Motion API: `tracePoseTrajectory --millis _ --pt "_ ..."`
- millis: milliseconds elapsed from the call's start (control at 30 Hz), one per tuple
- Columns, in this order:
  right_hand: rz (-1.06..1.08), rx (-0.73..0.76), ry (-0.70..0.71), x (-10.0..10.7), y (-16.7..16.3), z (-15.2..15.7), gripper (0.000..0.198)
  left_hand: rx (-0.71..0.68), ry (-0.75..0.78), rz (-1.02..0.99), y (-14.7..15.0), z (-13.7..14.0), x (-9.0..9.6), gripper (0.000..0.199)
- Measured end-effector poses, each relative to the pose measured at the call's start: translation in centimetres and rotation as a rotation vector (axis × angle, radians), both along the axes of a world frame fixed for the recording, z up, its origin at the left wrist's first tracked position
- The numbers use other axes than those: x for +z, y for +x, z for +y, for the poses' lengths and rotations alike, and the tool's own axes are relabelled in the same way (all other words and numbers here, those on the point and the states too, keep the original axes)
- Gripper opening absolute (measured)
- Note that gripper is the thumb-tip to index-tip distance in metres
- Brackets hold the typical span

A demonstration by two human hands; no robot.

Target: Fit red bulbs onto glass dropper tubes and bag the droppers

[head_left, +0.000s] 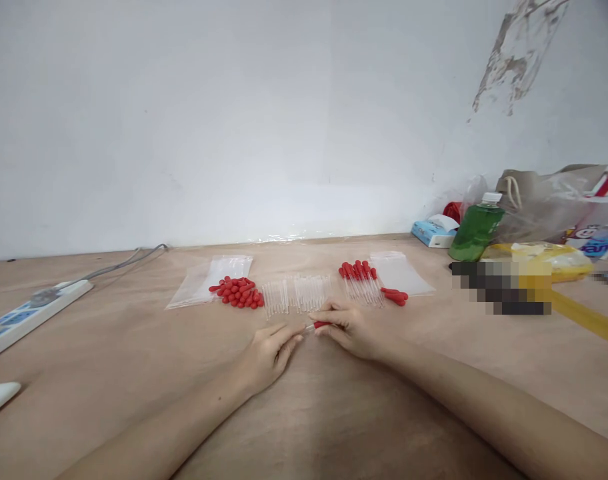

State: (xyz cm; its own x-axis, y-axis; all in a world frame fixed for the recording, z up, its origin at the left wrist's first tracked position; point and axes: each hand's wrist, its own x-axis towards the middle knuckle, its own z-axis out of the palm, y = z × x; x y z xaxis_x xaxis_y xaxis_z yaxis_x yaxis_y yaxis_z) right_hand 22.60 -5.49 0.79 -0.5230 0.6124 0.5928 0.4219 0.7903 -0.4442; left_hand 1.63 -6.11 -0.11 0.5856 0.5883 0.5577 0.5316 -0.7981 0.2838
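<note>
My left hand (274,352) pinches a thin clear dropper tube (309,328), most of it hidden by the fingers. Facing it, my right hand (351,328) grips a red rubber bulb (323,324), which meets the tube's end. Beyond the hands lie rows of loose clear dropper tubes (297,295). To their left is a heap of red rubber bulbs (238,292). On the right, several droppers with red bulbs fitted (361,283) lie side by side, and a few loose red bulbs (395,296) rest near them.
Clear plastic bags lie flat at the left (194,283) and right (404,272). A power strip (37,312) with a grey cable sits at far left. A green bottle (477,230), a blue tissue pack (433,233) and a yellow package (559,260) crowd the right side.
</note>
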Motion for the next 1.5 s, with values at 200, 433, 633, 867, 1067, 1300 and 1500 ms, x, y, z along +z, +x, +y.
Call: tracePoseTrajectory --millis 200,433,633,867,1067,1300,1500 --pt "0.537 -0.007 -0.396 1.6 0.5 1.4 0.028 -0.076 0.001 -0.007 -0.1 -0.4 0.9 0.034" --pt "0.148 -0.671 -0.408 4.2 3.3 9.0 0.018 -0.069 -0.057 0.039 0.2 -0.3 0.9 0.021" --pt "-0.062 -0.833 -0.338 2.3 1.8 12.0 0.012 -0.079 -0.053 0.053 0.3 -0.3 0.8 0.018" --pt "-0.171 -0.901 -0.175 2.1 1.8 11.1 0.027 -0.055 -0.042 0.044 0.3 -0.4 0.6 0.017" --pt "-0.162 -0.835 -0.044 3.1 6.6 6.9 0.021 0.098 0.023 0.053 1.0 0.3 1.0 0.013" --pt "-0.134 -0.885 -0.086 0.2 12.8 3.4 0.023 0.421 0.091 0.226 8.2 5.6 2.6 0.015" --pt "-0.09 -0.909 -0.165 -1.1 14.1 3.6 0.034 0.683 -0.023 0.415 13.2 8.1 2.9 0.032"
